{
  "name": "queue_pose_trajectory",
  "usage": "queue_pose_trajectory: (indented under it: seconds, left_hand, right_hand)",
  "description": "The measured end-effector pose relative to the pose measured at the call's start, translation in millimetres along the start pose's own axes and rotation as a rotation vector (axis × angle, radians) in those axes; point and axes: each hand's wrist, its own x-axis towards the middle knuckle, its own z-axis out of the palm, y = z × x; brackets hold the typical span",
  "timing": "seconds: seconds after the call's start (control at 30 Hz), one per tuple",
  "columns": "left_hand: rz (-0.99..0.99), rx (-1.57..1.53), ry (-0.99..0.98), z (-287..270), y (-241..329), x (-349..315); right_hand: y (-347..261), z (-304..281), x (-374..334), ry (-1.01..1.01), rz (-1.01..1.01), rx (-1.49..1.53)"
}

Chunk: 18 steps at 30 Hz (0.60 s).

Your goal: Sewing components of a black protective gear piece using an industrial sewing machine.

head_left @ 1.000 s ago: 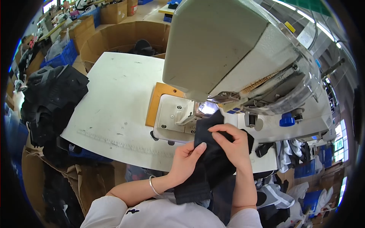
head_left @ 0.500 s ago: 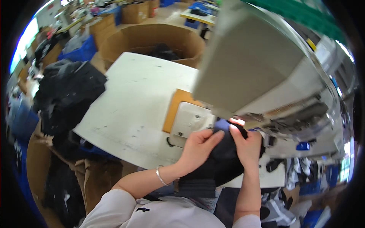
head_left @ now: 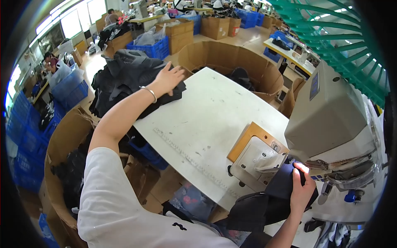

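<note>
My left hand [head_left: 167,79], a silver bangle on its wrist, is stretched out to the far left with its fingers apart. It is over the right edge of a pile of black cut fabric pieces [head_left: 124,80] and holds none of them that I can see. Under the head of a sewing machine [head_left: 326,111], my right hand [head_left: 302,188] pinches a dark fabric piece [head_left: 281,182] beside the lit needle area. That fabric hangs down over the table's near edge toward my lap. The machine's metal bed plate [head_left: 258,159] lies just left of it.
The white table [head_left: 198,111] spreads between my hands. Behind it stands a large round cardboard bin [head_left: 231,58] with dark pieces inside; another cardboard bin [head_left: 62,165] is at the left. A green fan guard [head_left: 335,41] hangs at upper right. Blue crates [head_left: 155,47] and people are farther back.
My left hand has let go of the fabric at the machine and moved far left to the black pile. My right hand stays on the fabric. The view has swung to the left.
</note>
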Motion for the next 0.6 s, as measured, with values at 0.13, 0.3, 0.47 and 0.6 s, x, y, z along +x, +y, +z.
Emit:
queue_pose_trajectory:
  seconds: [0.13,0.3,0.47,0.6]
  left_hand:
    - [0.085,0.164,-0.075,14.9,-8.1,16.3]
    - [0.184,0.01,0.156,-15.3,-21.9,-3.6]
    - [0.049,-0.342,0.49,-72.6,-91.2,-35.2]
    - [-0.092,-0.65,0.554,-158.7,-109.0,-60.7]
  right_hand:
    - [1.4,3.7,2.0,0.046,0.02,0.043]
    - [1.6,0.8,2.1,0.03,0.001,0.055]
    - [11.3,6.3,-3.3,-0.03,0.137,0.062]
    - [21.1,6.2,-3.9,0.03,-0.024,0.141]
